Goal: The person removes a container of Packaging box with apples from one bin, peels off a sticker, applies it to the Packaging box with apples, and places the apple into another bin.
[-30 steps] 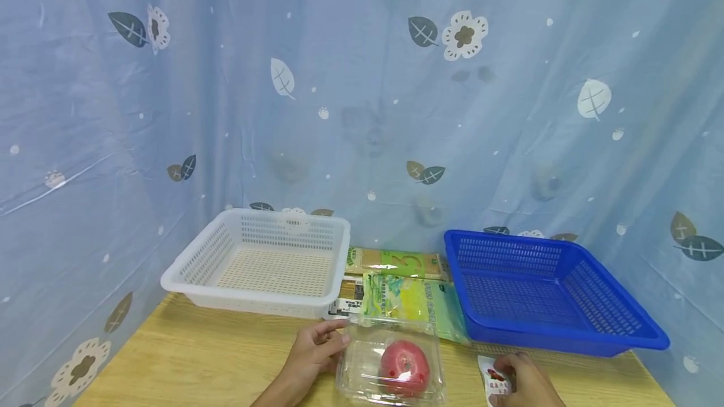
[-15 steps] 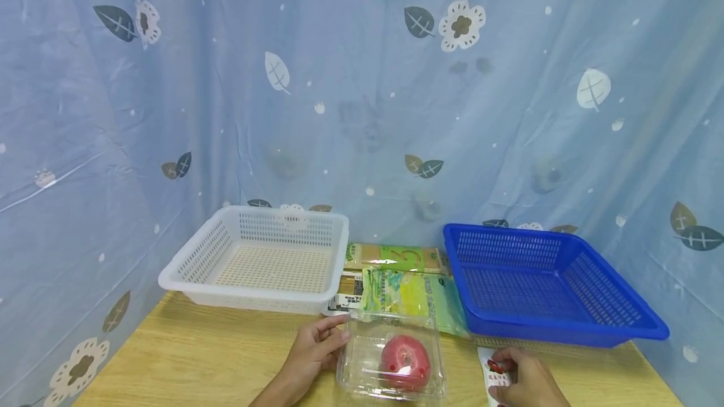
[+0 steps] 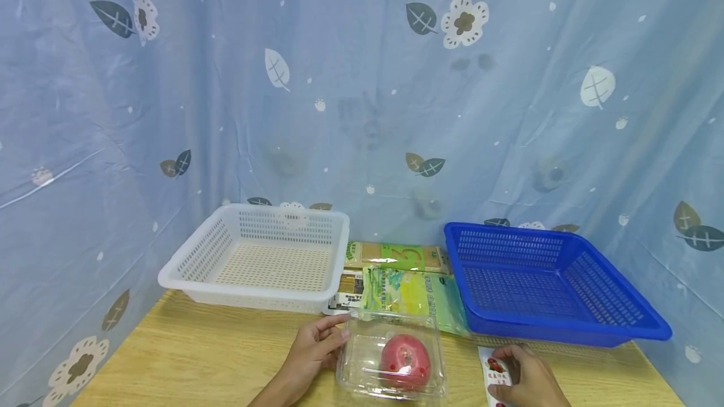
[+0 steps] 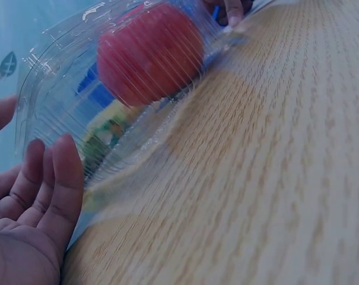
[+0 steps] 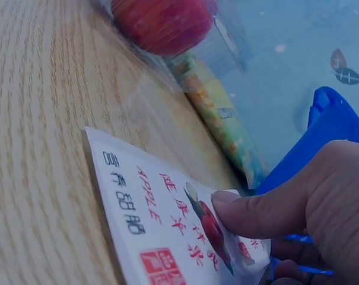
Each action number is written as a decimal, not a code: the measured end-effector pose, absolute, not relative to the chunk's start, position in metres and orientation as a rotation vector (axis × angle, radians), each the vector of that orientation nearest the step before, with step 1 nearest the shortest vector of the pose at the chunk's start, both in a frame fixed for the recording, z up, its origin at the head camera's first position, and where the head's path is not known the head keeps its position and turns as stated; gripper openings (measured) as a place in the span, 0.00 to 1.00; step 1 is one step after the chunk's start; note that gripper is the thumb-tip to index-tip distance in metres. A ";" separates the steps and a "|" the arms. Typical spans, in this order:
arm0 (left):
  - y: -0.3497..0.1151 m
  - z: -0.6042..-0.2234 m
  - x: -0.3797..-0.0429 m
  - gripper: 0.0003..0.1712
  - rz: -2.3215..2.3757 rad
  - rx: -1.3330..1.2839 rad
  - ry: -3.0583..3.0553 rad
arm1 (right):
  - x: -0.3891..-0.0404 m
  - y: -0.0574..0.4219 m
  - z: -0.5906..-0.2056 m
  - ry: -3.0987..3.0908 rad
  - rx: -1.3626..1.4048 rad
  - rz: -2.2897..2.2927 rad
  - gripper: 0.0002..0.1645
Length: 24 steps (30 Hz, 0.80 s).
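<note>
Well, starting from the left on the wooden table (image 3: 198,344), a white basket (image 3: 243,291) stands at ten o'clock from the clear plastic box (image 3: 362,357). At the box's nine o'clock I see the person's left hand (image 3: 312,350), its fingers near together and slightly bent, lying loosely against the side rather than wrapped round it. Inside the box, toward four o'clock, sits a red apple (image 3: 406,360); that part looks done to me, and the box seems closed, though with plastic this clear I can't be sure. At twelve o'clock lie a white-and-brown packet (image 3: 347,291), a green-and-yellow bag (image 3: 407,291) and a tan-and-green packet (image 3: 415,258), which neither hand touches. At three o'clock is a white label (image 5: 161,219) printed APPLE, and the right hand (image 3: 526,379) pinches it between the thumb in front and fingers behind. I'd call the label the unfinished part: it is apart from the box, and I can't tell whether it touches the table. Finally, a blue basket (image 3: 543,331) stands at two o'clock.
</note>
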State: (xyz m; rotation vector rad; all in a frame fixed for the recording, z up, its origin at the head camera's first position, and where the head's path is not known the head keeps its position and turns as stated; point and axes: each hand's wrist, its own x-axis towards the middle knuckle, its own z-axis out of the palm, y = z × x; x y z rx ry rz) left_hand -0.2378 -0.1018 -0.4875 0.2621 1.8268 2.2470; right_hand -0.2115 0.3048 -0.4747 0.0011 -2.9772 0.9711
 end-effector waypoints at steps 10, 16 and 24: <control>-0.101 -0.486 -0.237 0.34 2.254 0.272 1.835 | -0.208 0.309 -0.476 -2.955 -0.012 1.072 0.30; -0.100 -0.485 -0.238 0.33 2.247 0.270 1.846 | -0.203 0.308 -0.477 -2.891 0.040 1.164 0.28; -0.101 -0.487 -0.235 0.33 2.255 0.252 1.841 | -0.201 0.298 -0.475 -2.866 -0.085 1.202 0.28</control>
